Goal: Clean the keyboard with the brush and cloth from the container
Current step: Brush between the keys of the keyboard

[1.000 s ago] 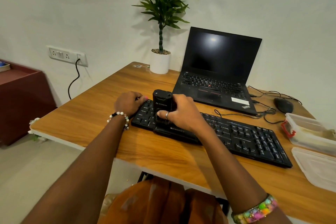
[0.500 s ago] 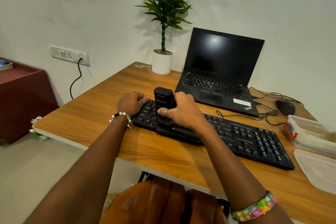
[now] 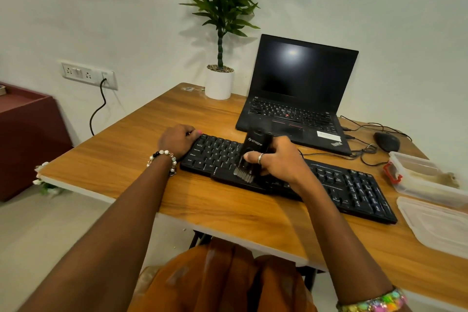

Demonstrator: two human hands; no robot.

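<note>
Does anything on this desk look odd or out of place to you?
Nothing is spilled or broken. The keyboard lies askew, at an angle to the desk edge. The container stands open, its lid lying apart beside it. Mouse cables are tangled by the laptop.

Desk surface: my inventory of what sits on it.

I count on the wooden table [image 3: 228, 213]: a black keyboard [image 3: 342, 187] across the middle; an open black laptop [image 3: 298, 99] behind it; a potted plant [image 3: 219, 82] in a white pot at the far edge, left of the laptop; a black mouse [image 3: 386, 141] with tangled cables [image 3: 364, 152] to the right; a clear container [image 3: 423, 180] at the right edge; its lid [image 3: 435, 223] lying flat just in front.
</note>
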